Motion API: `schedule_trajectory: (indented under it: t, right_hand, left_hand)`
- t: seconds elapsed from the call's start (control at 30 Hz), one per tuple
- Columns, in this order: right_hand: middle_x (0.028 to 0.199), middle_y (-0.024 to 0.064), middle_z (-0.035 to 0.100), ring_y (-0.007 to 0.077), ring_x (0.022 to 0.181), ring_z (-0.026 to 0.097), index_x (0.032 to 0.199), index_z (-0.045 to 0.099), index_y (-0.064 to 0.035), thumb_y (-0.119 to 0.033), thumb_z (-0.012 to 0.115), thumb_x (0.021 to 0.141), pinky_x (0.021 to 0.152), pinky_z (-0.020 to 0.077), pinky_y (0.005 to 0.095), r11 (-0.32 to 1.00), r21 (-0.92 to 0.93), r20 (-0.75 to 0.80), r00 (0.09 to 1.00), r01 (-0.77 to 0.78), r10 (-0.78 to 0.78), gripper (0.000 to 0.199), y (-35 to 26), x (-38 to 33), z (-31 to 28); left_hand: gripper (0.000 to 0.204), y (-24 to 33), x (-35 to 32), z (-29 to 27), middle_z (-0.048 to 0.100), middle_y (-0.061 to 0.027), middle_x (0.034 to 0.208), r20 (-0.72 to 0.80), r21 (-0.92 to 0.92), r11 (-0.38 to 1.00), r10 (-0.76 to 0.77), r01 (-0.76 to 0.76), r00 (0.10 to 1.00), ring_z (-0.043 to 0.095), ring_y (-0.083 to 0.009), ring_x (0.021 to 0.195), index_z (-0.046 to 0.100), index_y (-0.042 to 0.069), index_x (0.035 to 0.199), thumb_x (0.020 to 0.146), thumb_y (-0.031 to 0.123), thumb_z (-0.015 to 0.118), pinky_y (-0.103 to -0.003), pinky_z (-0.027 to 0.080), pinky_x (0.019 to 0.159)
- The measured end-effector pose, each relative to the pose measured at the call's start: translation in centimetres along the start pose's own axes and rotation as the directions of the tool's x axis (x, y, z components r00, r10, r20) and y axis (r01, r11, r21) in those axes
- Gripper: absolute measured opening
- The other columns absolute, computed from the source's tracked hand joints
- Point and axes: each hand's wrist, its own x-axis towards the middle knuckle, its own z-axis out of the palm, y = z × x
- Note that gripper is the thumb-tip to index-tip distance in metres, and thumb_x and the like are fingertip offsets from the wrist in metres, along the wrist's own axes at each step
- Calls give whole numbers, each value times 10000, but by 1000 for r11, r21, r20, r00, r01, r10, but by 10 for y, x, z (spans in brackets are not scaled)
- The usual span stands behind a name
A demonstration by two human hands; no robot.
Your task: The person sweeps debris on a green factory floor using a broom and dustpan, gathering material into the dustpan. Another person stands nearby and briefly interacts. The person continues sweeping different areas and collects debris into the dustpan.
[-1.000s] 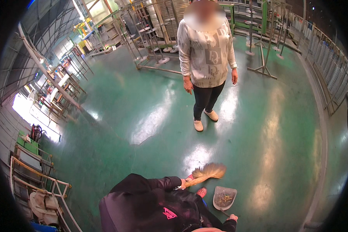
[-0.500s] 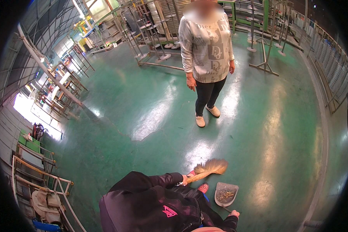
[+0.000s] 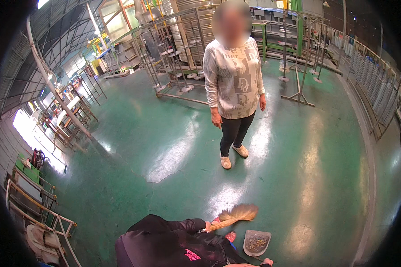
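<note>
Lately your left hand [image 3: 206, 227], clamped on the straw broom [image 3: 236, 213], has swung its bristles up off the green floor [image 3: 165, 147] beside the grey dustpan [image 3: 256, 242], debris already inside, which your right hand [image 3: 267, 261] grips by its handle.

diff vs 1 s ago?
The other person has stepped closer. The broom in the left hand and the dustpan held by the right hand barely shifted; both grips unchanged. Green floor as before.
</note>
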Motion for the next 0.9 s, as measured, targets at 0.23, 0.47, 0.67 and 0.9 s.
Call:
schedule_trajectory:
  t: [0.23, 0.47, 0.67, 0.9]
  right_hand:
    - [852, 169, 553, 302, 779, 544, 922, 496, 11, -98, 391, 695, 648, 457, 385, 989, 141, -27, 999, -42, 46, 273, -10, -13, 1]
    - [804, 158, 556, 287, 730, 548, 890, 502, 21, -79, 390, 694, 606, 454, 385, 981, 189, -39, 998, -42, 50, 247, -8, -20, 1]
    - [717, 119, 584, 230, 617, 567, 769, 577, -7, -153, 516, 663, 524, 446, 351, 998, 55, -46, 999, -7, 9, 191, -16, -23, 12]
    - [712, 121, 596, 259, 657, 588, 650, 602, -76, -239, 592, 617, 561, 447, 392, 218, -862, 147, 636, 458, -757, 166, -10, -55, -1]
  left_hand:
    - [419, -1, 8, 3, 598, -172, 829, 20, -51, 999, -4, 5, 1000, 577, -312, 809, 559, 49, 946, 583, 256, 576, -396, 455, 697]
    - [403, -5, 13, 13, 605, -154, 796, -20, -75, 994, -76, 74, 997, 586, -299, 770, 567, 66, 931, 574, 251, 593, -386, 465, 652]
    - [455, 2, 5, 13, 606, -153, 826, -77, -57, 996, -76, 71, 994, 586, -296, 780, 562, 91, 954, 550, 285, 640, -398, 462, 672]
    - [417, -12, -80, -57, 567, -172, 720, 300, -762, 585, -62, 278, 952, 504, -198, 526, 365, 225, 1146, 751, 164, 483, -327, 422, 429]
